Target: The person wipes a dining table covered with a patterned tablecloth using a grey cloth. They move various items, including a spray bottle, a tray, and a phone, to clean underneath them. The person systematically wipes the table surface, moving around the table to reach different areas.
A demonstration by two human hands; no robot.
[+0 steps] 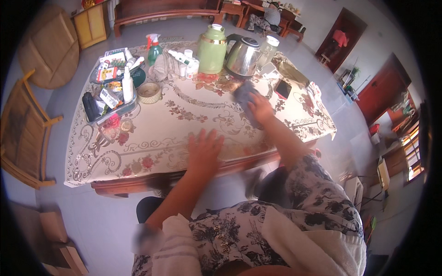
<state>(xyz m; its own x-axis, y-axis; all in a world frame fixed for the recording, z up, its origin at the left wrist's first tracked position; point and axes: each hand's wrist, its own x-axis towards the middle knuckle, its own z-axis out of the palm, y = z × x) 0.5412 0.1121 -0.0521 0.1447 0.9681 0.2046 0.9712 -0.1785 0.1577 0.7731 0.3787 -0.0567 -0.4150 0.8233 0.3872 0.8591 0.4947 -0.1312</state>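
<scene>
My right hand presses a grey-blue cloth onto the flowered tablecloth, just in front of a steel kettle. My left hand lies flat with spread fingers on the tablecloth near the table's front edge and holds nothing. Both forearms reach in from the lower edge of the picture.
A green thermos jug, a glass jar and small bottles stand at the back. A clear tray of bottles and packets and a small bowl sit left. A dark phone lies right. A wooden chair stands left.
</scene>
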